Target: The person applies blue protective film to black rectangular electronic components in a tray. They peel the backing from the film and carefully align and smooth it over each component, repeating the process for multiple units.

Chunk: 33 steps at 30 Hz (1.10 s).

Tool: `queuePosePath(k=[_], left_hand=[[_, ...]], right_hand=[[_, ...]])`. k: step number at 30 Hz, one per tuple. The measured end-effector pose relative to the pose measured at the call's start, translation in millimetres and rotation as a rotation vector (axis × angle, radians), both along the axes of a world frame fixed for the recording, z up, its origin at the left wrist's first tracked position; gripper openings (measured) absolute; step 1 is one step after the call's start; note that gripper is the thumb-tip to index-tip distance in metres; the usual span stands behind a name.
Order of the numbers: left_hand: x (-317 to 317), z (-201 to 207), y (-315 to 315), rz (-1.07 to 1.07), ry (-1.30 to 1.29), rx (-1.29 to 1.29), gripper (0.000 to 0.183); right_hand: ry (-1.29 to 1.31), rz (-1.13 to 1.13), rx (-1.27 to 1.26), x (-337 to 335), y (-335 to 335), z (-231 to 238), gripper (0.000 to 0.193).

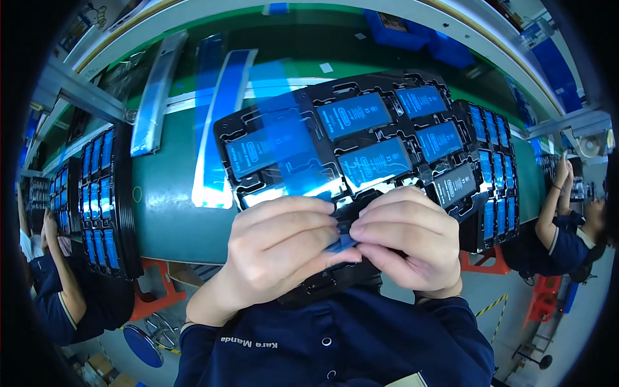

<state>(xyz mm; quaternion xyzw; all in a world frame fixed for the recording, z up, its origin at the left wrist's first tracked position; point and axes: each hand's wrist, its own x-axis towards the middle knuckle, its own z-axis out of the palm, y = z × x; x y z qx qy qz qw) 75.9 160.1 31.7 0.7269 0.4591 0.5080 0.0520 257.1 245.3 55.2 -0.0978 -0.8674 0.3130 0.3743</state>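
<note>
A black tray (pixel 361 90) with several blue-labelled flat cells in its pockets is held up close in front of me. My left hand (pixel 277 251) and my right hand (pixel 403 238) meet at the tray's near edge, fingertips touching. Both pinch a small blue film tab (pixel 343 242) between them. A translucent blue film (pixel 284 138) lies lifted over the tray's left part, tinting the cells beneath. The tray's near edge is hidden behind my fingers.
A green conveyor belt (pixel 174 219) runs behind the tray. Stacks of similar filled trays stand at left (pixel 103 200) and right (pixel 496 174). Peeled blue film strips (pixel 216 129) and a silvery strip (pixel 155 90) lie on the belt. Other people work at far left (pixel 58 290) and far right (pixel 567 226).
</note>
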Motion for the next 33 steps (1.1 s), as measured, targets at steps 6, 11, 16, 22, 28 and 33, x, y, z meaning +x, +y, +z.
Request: queuePosePath(k=[6, 11, 16, 22, 28, 33], left_hand=[[0, -2, -2, -0.048, 0.036, -0.057, 0.043], [3, 0, 2, -0.064, 0.046, -0.069, 0.039], [3, 4, -5, -0.029, 0.121, -0.127, 0.042], [5, 5, -1, -0.04, 0.144, -0.139, 0.048], [6, -3, -6, 0.078, 0.005, -0.152, 0.075], [7, 1, -5, 0.137, -0.088, -0.218, 0.071]], right_hand=[[-0.063, -0.005, -0.495, 17, -1, 1, 0.038], [-0.057, 0.134, -0.383, 19, 4, -8, 0.023], [0.015, 0.143, -0.387, 27, 5, -6, 0.015], [0.081, 0.234, -0.379, 14, -7, -17, 0.02], [0.168, -0.154, -0.395, 62, 26, 0, 0.013], [0.343, -0.575, -0.576, 127, 55, -7, 0.017]])
